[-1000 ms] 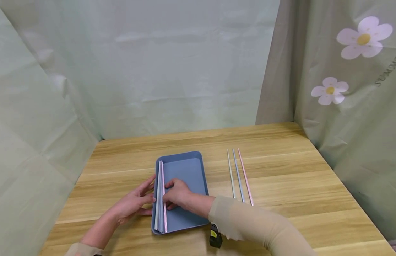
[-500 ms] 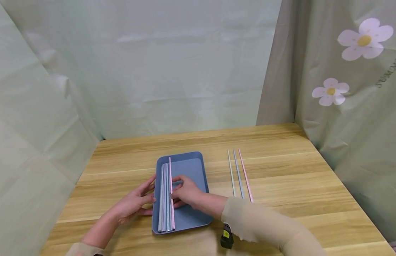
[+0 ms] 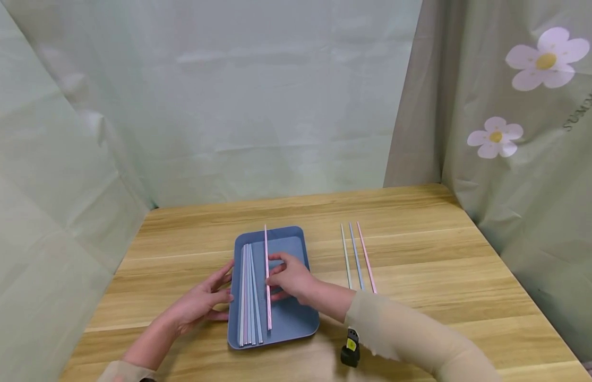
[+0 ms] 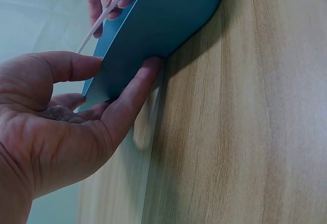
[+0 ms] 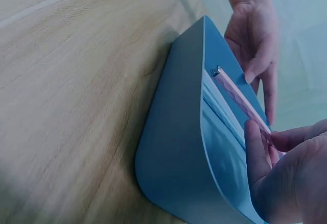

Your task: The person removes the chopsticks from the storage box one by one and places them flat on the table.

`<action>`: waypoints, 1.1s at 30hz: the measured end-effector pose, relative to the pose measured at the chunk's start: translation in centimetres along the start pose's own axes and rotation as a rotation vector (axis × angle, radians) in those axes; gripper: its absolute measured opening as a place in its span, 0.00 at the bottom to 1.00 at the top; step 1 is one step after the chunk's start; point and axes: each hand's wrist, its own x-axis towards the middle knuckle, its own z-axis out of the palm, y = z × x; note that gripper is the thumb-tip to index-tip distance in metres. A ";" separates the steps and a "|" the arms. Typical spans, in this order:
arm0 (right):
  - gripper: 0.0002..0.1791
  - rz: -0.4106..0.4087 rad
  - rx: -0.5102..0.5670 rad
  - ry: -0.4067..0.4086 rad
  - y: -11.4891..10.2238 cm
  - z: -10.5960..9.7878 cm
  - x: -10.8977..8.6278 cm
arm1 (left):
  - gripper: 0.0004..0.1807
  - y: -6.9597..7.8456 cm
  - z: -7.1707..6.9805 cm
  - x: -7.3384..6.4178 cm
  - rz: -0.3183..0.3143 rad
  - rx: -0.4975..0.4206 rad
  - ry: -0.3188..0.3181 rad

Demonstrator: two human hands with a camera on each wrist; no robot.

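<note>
A blue-grey tray [image 3: 288,331] lies on the wooden table. Inside it, along the left side, several pale chopsticks [image 3: 250,297] rest side by side, slightly fanned. My right hand [image 3: 291,278] pinches a pink chopstick [image 3: 266,244] between thumb and fingertips; the right wrist view shows this chopstick [image 5: 237,96] raised apart from the others. My left hand [image 3: 197,305] is at the tray's left side, its extended fingers touching the outer wall and rim. In the left wrist view one fingertip of that hand [image 4: 66,127] presses low on the tray wall [image 4: 148,30].
To the right of the tray lie three separate chopsticks, one pale green [image 3: 345,254], one blue [image 3: 356,257] and one pink [image 3: 366,254]; my right forearm covers their near ends. Fabric curtains [image 3: 276,106] stand behind and beside the table.
My right hand has drawn the pink chopstick away from the bundle, rightward and up. The remaining chopsticks have spread a little. My left hand has stayed at the tray.
</note>
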 end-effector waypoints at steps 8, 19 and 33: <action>0.35 -0.044 0.025 0.005 -0.5 -1.8 -0.3 | 0.50 -0.2 0.0 0.1 0.016 0.001 -0.002; 0.40 -0.083 0.038 -0.023 -1.2 -5.3 -1.2 | 0.49 -0.2 -0.1 0.0 0.021 -0.014 -0.023; 0.41 -0.088 0.022 0.050 -1.0 -10.3 -2.8 | 0.49 -0.5 -0.1 0.1 0.043 0.017 -0.032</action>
